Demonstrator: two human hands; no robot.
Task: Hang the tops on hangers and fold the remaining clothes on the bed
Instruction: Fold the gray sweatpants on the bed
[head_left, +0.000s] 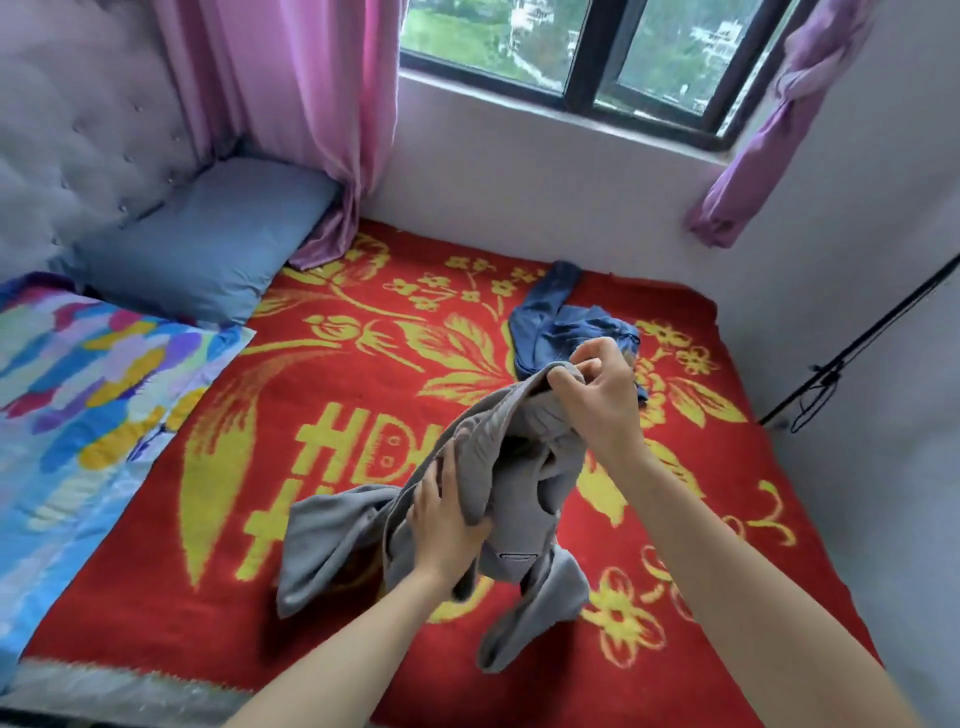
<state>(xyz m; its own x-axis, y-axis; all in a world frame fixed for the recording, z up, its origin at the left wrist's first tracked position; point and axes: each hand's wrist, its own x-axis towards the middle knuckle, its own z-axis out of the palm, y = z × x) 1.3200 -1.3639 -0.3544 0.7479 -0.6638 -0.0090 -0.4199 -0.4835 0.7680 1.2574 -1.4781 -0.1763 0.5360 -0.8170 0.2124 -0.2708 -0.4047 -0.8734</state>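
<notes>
A grey garment (498, 467) hangs bunched above the middle of the bed, its loose ends trailing down to the red blanket (332, 395). My right hand (597, 395) pinches its upper edge, fingers curled over the cloth. Lower down, my left hand (447, 514) grips a fold of the same grey garment. A dark blue piece of clothing (561, 332) lies crumpled on the blanket behind my right hand, partly hidden by it. No hanger is in view.
A blue pillow (208, 244) and a multicoloured quilt (83, 395) lie at the left by the padded headboard (78, 130). Pink curtains (291, 104) hang by the window (597, 62). A black stand (852, 358) leans against the right wall.
</notes>
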